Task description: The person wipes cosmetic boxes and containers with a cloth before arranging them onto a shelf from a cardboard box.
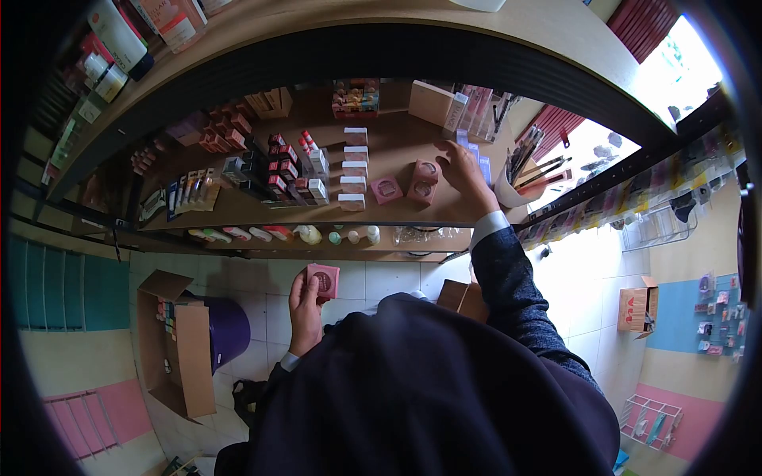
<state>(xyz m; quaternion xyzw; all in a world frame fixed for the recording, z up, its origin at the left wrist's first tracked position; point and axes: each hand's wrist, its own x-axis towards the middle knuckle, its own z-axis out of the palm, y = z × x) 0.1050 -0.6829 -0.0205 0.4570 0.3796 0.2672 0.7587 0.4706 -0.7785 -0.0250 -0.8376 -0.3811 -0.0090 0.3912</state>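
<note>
Held in front of the shelf is a small pink cosmetic box (324, 282) with a round darker panel, its edge between the thumb and fingers of my left hand (305, 311). My right hand (463, 168) reaches over the shelf board with its fingers apart and nothing in them. Just left of those fingers stand more pink boxes (423, 182) with round windows, close together. Another pink box (387, 190) lies flat to their left. Pale lilac boxes (474, 152) are partly hidden behind my right hand.
White-topped boxes (354, 169) form a row left of the pink ones, beside lipstick boxes (283, 166). A white cup of brushes (520, 186) stands at the right end. An upper shelf (357, 40) overhangs. Open cartons (194, 357) and a purple bin (230, 333) sit on the floor.
</note>
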